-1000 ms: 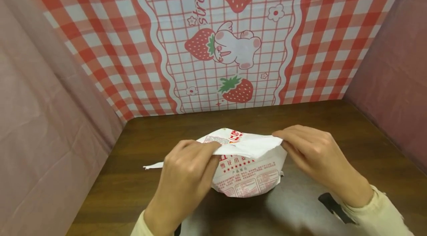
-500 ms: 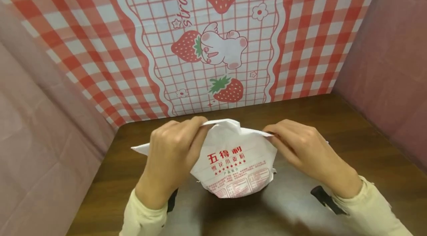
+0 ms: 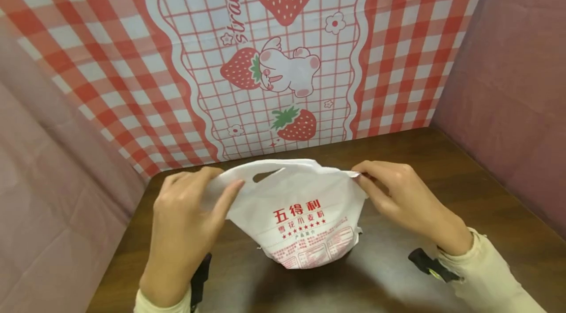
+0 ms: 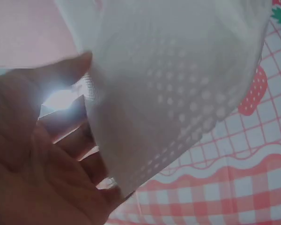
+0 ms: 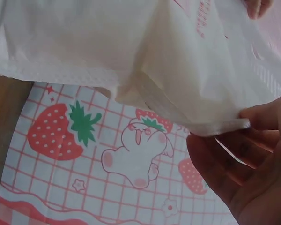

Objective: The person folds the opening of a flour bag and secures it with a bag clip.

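A white flour bag point(image 3: 300, 205) with red print stands in the middle of the head view, its top edge pulled wide between the two hands. An oval handle slot point(image 3: 263, 176) shows near its upper left. My left hand point(image 3: 187, 219) holds the upper left corner, thumb in front and fingers behind; in the left wrist view, the thumb point(image 4: 77, 68) lies at the bag's edge. At the upper right corner, my right hand point(image 3: 404, 200) pinches the folded rim, which the right wrist view shows between thumb and fingers. The bag's inside is hidden in the head view.
Beneath the bag is a dark brown wooden table point(image 3: 398, 151), with a greyish sheen in front. A red-and-white checked strawberry cloth point(image 3: 287, 57) hangs behind it. Pink cloths point(image 3: 508, 82) hang at both sides. A black strap point(image 3: 431, 265) is at the right wrist.
The top edge has risen from folded forward to upright, uncovering the front print and handle slot. My left hand has shifted left along it, while the right hand still pinches its corner.
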### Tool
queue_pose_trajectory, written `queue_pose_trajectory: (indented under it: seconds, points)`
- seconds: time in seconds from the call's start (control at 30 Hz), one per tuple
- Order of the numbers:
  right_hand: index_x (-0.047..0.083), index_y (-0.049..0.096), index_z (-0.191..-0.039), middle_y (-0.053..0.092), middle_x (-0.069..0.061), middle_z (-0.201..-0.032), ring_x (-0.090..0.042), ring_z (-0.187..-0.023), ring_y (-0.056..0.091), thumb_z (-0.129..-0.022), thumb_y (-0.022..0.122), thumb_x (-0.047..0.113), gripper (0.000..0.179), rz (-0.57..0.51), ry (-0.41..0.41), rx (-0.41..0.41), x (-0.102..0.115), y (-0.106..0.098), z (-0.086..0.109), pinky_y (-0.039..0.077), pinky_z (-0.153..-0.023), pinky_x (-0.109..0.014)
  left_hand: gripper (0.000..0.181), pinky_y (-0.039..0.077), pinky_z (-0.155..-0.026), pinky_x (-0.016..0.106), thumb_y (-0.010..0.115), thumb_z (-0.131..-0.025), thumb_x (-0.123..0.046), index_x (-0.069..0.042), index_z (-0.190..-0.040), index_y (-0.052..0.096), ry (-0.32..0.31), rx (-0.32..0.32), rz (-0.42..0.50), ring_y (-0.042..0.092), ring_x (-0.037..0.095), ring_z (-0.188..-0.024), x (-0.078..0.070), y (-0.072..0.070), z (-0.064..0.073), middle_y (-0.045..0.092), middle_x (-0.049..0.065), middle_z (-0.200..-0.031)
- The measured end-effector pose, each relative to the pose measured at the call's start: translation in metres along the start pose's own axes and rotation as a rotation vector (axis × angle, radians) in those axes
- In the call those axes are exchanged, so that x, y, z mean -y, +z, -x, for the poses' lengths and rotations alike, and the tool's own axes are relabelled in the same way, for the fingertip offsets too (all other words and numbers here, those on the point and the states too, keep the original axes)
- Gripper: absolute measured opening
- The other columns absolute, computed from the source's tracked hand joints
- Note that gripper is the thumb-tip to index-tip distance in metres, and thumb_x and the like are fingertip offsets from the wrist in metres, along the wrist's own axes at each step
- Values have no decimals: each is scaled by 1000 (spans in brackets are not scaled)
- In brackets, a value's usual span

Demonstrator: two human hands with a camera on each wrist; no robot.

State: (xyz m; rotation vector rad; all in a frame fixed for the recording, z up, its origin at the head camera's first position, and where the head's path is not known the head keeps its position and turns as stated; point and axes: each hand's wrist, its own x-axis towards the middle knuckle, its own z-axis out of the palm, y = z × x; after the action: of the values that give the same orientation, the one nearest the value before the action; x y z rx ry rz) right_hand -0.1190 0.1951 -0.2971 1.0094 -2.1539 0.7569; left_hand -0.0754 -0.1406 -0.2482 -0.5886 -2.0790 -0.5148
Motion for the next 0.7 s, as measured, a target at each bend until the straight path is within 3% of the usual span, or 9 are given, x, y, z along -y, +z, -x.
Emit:
queue_pose_trajectory:
  seconds: [0.13,0.23,0.33,0.5,0.57,0.7]
  points:
    - [12,70,-100,67,6,-90,-3,-75,56,-94,63,11,8,38,24,-32,8,6,4,46,-65,-18,14,47,-80,44,80,-84,-15,-5,-87,71,10,18,39,66,25,-70,3,-6,3,72,5,-78]
    - [11,70,-107,69,4,-97,-5,-82,61,-100,59,27,21,-4,5,-85,19,12,5,47,-73,-15,9,46,-78,42,76,-87,-13,-6,-88,72,68,19,78,65,22,-71,0,0,-1,71,2,-77]
    - [8,71,-110,71,2,-100,-5,-87,63,-102,55,38,34,-55,-32,-157,26,18,-3,48,-77,-14,8,44,-79,39,74,-90,-14,-6,-88,72,86,4,122,63,18,-69,-1,6,-4,70,1,-77]
    - [6,75,-95,72,1,-86,-2,-72,60,-95,69,18,13,-106,-12,-241,24,22,-29,48,-61,-14,13,44,-82,42,75,-89,-17,-4,-91,71,79,2,129,65,22,-73,12,3,-4,72,5,-81]
    - [6,75,-91,72,2,-81,-2,-64,59,-89,74,8,3,-139,18,-238,22,23,-38,47,-55,-15,19,46,-83,42,78,-87,-19,-5,-96,71,29,50,139,67,21,-78,24,-2,-3,73,5,-87]
    - [5,76,-93,71,1,-78,-3,-57,57,-83,75,-4,13,-194,62,-213,19,26,-53,48,-50,-16,25,48,-81,30,82,-83,-21,-11,-103,71,-132,160,219,66,13,-88,57,-17,0,73,-1,-97]
